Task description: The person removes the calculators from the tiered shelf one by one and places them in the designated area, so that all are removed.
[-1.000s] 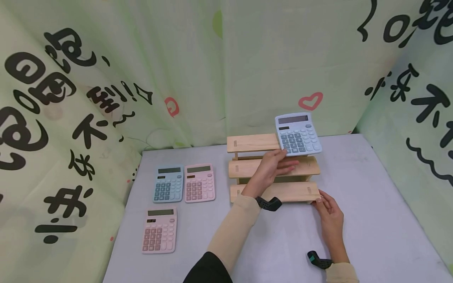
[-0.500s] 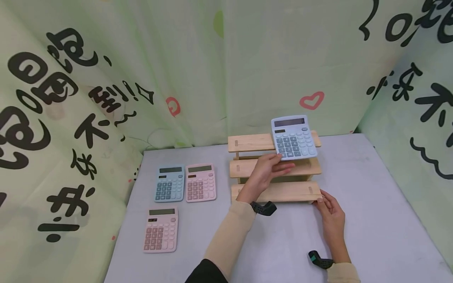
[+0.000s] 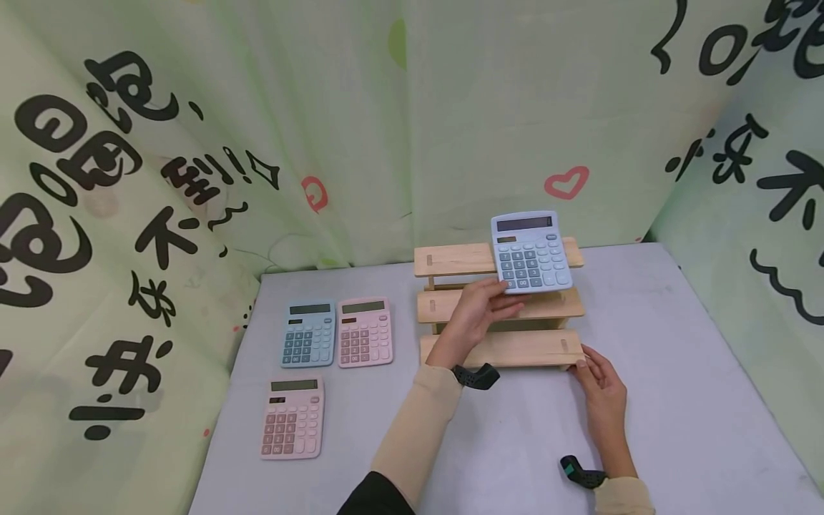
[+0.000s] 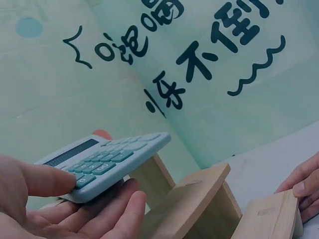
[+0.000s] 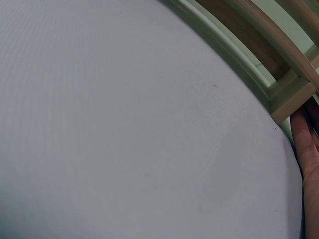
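Observation:
My left hand [image 3: 473, 315] holds a pale blue calculator [image 3: 533, 254] by its lower left corner. In the left wrist view the thumb [image 4: 55, 180] presses on the corner keys and the other fingers lie beneath. The calculator leans back in front of the top board of a three-step wooden rack [image 3: 502, 349], above its middle board. Whether it touches the rack I cannot tell. At the rack's front right corner, my right hand [image 3: 604, 397] pinches the end of the lowest board, thumb on the near side. The right wrist view shows only part of that hand [image 5: 306, 149].
Left of the rack, a blue calculator [image 3: 309, 335] and a pink calculator [image 3: 365, 333] lie side by side on the white-covered table [image 3: 515, 458]. Another pink calculator [image 3: 292, 418] lies nearer the front. Printed curtains [image 3: 360, 143] enclose the back and sides.
My left hand has brought the pale blue calculator slightly left and down over the rack, more slowly in the last half second. My right hand stays at the rack's corner.

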Available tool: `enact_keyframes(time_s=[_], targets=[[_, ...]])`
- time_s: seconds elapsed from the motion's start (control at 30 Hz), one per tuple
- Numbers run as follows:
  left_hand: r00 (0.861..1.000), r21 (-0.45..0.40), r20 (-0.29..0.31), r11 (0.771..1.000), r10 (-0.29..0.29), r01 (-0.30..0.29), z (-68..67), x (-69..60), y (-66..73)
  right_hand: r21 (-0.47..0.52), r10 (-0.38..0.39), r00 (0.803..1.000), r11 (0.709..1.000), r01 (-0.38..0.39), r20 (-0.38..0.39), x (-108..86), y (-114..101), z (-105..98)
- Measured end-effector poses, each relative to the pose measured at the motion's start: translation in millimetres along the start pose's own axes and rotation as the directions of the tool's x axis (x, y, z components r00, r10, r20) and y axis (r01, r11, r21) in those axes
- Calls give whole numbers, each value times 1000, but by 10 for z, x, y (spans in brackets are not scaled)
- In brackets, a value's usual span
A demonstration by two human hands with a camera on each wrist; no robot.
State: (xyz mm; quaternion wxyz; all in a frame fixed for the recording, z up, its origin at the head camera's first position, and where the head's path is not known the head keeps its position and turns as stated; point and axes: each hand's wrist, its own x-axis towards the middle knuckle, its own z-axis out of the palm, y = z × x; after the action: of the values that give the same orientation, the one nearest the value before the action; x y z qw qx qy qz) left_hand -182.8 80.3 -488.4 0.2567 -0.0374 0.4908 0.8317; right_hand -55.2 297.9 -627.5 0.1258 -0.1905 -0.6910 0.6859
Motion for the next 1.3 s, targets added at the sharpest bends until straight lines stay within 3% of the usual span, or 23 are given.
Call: enact_keyframes(time_s=[0.4, 0.87, 1.3], targets=[[998, -152, -64, 988, 21, -31, 55, 98, 8, 7, -3, 1000, 1000, 3, 8, 6, 22, 18], [997, -155, -68, 987, 32, -43, -16, 35, 8, -18, -13, 1000, 1000, 13, 9, 12, 5, 0], [999, -112, -17, 993, 46, -48, -146, -78, -22, -53, 0, 1000, 999, 0, 2, -1, 2, -9]])
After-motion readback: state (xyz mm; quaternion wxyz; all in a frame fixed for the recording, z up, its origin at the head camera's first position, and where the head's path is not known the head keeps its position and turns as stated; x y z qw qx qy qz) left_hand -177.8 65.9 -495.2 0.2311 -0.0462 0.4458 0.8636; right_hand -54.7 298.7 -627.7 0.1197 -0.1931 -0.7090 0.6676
